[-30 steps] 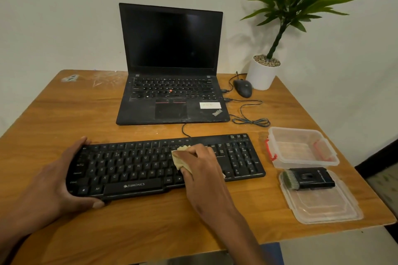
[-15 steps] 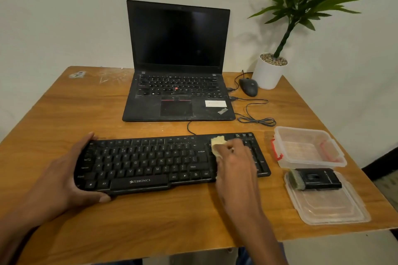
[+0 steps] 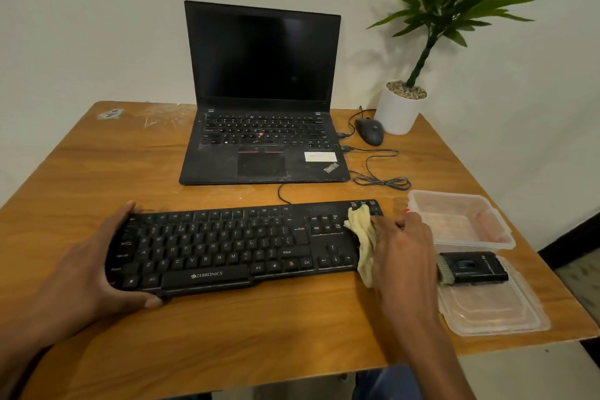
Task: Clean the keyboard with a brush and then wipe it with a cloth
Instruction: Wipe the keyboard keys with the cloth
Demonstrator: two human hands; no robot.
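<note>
Both hands busy: right hand [image 3: 402, 247] presses crumpled cloth [image 3: 362, 237] (pale, soft); left hand [image 3: 94, 266] grips keyboard [image 3: 227, 247].

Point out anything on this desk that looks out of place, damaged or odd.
Little stands out. The desk has pale scratches and a worn sticker near its far left corner. The laptop looks dusty around its touchpad. The brush lies on the loose lid, not in the box.

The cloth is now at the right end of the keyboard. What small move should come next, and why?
Probably draw the cloth back leftward along a lower key row. The right hand holds it over the numpad end of the keyboard, the left hand steadies the other end, and the brush already lies aside.
</note>
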